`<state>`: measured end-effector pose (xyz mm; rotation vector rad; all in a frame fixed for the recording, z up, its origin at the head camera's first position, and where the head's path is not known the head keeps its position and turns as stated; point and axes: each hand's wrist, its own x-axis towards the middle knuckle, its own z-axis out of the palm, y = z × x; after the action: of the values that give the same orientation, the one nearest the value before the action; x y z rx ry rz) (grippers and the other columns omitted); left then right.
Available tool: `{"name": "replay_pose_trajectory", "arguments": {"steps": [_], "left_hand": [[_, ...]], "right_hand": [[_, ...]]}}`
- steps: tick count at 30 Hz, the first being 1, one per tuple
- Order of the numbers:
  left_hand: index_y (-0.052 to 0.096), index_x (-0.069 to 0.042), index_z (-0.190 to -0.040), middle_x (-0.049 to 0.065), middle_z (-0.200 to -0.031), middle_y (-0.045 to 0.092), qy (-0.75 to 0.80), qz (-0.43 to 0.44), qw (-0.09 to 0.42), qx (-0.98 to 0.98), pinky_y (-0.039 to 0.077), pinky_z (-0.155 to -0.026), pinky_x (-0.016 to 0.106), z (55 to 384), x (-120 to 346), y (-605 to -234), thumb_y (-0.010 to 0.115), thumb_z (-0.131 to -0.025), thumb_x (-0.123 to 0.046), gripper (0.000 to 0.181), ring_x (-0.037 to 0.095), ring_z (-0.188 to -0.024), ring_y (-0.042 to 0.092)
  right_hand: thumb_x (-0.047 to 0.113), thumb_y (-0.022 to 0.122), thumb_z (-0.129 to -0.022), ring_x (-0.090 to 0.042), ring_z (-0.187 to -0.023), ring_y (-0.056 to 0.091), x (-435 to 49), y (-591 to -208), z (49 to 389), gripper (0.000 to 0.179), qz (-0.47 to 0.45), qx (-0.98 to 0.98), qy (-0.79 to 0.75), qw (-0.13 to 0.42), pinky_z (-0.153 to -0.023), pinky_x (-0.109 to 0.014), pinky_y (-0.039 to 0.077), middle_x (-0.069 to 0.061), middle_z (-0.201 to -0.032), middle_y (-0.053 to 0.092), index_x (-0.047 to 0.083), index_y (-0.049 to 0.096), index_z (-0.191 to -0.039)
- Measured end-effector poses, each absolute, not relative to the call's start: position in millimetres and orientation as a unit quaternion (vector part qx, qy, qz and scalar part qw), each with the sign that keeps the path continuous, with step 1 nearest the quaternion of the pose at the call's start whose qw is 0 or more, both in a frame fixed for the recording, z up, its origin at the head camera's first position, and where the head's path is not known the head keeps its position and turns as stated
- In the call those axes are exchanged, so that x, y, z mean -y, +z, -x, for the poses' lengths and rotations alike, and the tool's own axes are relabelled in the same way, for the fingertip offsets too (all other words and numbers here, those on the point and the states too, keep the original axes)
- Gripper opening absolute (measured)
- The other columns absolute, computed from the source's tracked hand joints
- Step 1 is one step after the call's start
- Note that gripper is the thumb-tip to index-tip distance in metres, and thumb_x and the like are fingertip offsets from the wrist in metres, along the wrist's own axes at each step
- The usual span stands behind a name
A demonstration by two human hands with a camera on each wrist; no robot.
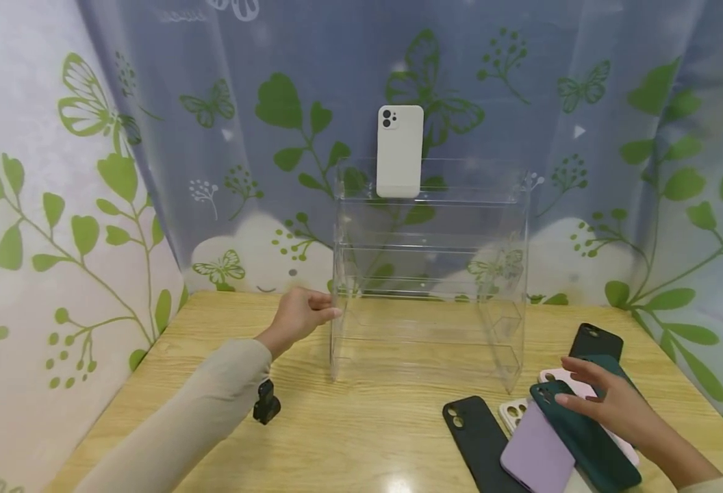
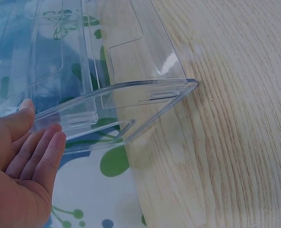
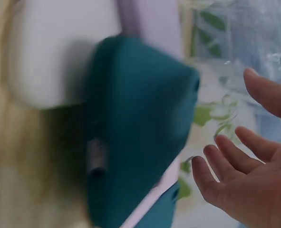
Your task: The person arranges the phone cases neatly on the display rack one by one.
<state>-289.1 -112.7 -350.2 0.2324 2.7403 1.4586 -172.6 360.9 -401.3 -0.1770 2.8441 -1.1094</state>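
Observation:
A clear acrylic tiered rack (image 1: 423, 251) stands on the table. My left hand (image 1: 300, 316) pinches the edge of its left side panel, thumb on one face and fingers on the other, as the left wrist view also shows. On the rack's top tier a white phone case (image 1: 400, 150) leans upright, camera cutout at the top. To the right, my right hand (image 1: 620, 407) hovers over a pile of phone cases with fingers spread and nothing in them. Nearest under it is a dark teal phone case (image 1: 592, 438), lying across a lilac case (image 1: 539, 448).
Also in the pile are a black case (image 1: 478, 438), a cream case (image 1: 512, 413), a pale pink case (image 1: 559, 375) and another black case (image 1: 597, 340) at the back. A patterned curtain (image 1: 263, 260) hangs behind the table. A small black device (image 1: 265, 404) shows at my left wrist.

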Motion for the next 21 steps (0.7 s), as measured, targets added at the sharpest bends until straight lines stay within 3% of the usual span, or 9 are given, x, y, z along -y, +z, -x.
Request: {"name": "replay_pose_trajectory", "arguments": {"steps": [10,21], "left_hand": [[0.066,0.000,-0.121,0.016,-0.111,0.069,0.467,-0.076,0.006,-0.881,0.057,-0.081,0.035,289.5,110.4,-350.7,0.073,-0.086,-0.017,0.040,0.027,-0.103,0.066],[0.067,-0.001,-0.120,0.015,-0.110,0.070,0.465,-0.078,0.002,-0.882,0.057,-0.080,0.034,289.1,111.5,-351.3,0.074,-0.086,-0.018,0.039,0.026,-0.101,0.067]], "right_hand": [[0.024,0.069,-0.090,-0.054,-0.119,0.045,-384.3,-420.2,178.2,0.075,0.059,-0.911,-0.390,0.124,-0.083,-0.050,0.053,-0.039,-0.140,0.034,-0.013,0.030,-0.143],[0.032,0.073,-0.086,-0.047,-0.110,0.055,-385.1,-425.6,187.0,0.077,0.030,-0.922,-0.364,0.132,-0.080,-0.045,0.055,-0.038,-0.127,0.049,-0.017,0.039,-0.135]]}}
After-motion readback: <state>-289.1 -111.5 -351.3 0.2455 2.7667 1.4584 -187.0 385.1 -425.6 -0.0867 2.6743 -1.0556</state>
